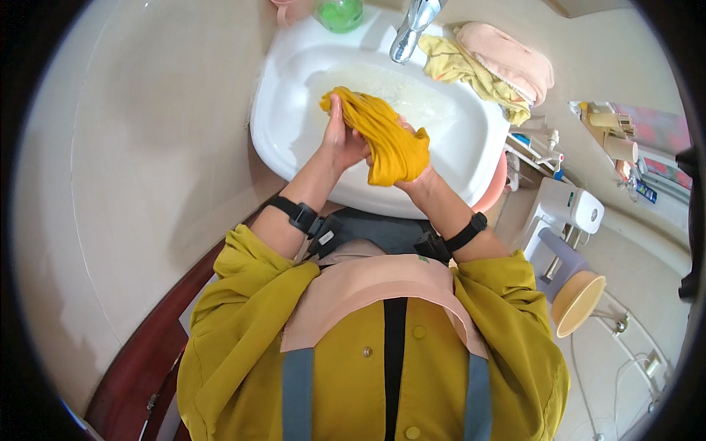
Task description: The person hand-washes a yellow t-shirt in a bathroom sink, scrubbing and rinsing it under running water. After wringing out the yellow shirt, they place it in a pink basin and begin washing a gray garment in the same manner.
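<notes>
A mustard-yellow cloth (393, 143), bunched and folded, is held up over a white washbasin (283, 140). My left hand (342, 140) grips its left end, with the thumb lying along the near side. Under the cloth's right part is my right hand (418, 178), its fingers mostly hidden by the fabric. Cloudy, slightly foamy water (423, 103) lies in the basin below. The chrome faucet (413, 33) stands at the back of the basin, and no stream shows from it.
A pale yellow cloth (471, 73) and a folded pink towel (511, 59) lie on the basin's back right edge. At the back left are a green container (340, 13) and a pink cup (290, 9). To the right are a white appliance (562, 209) and a yellow basin (579, 303).
</notes>
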The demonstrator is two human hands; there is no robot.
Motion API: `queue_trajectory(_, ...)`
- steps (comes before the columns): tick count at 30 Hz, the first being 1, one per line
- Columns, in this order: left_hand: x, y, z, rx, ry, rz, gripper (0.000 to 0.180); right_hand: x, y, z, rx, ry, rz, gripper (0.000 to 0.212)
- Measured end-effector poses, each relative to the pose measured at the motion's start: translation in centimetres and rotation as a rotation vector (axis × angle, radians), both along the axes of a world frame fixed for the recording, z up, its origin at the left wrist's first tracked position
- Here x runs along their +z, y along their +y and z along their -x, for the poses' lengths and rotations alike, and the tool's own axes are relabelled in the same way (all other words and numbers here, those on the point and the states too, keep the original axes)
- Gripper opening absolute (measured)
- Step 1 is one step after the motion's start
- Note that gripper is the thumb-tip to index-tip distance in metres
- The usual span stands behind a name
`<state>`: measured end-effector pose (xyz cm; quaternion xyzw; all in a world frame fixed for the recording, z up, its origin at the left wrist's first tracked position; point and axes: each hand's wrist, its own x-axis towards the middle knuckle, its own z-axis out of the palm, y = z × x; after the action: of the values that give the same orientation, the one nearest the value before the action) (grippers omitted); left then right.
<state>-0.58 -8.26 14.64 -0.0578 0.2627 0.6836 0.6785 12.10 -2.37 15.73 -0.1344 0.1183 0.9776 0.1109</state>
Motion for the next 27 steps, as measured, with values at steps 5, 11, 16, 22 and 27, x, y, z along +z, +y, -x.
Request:
queue_trajectory(5, -2.1, 1.6, 0.6, -0.126, 0.12, 0.22, 0.048, -0.4, -0.1, -0.9, 0.224, -0.217, -0.375, 0.056)
queue_trajectory(11, -3.5, 2.8, -0.1, -0.251, 0.584, 0.426, 0.028, -2.7, 1.7, -0.9, 0.495, -0.47, -0.447, 0.04)
queue_trajectory(16, -4.9, 3.1, 0.4, -0.54, 1.349, 0.434, 0.032, -2.9, 0.9, -2.2, 0.275, -0.37, -0.301, 0.042)
queue_trajectory(22, -1.9, 2.6, 0.1, -0.527, 0.942, 0.316, 0.065, -2.6, 1.3, -2.3, 0.336, -0.408, -0.489, 0.048)
queue_trajectory(27, -4.8, 1.1, -1.1, -0.05, 0.174, 0.63, 0.07, -2.1, 2.2, -2.8, 0.199, -0.083, -0.128, 0.05)
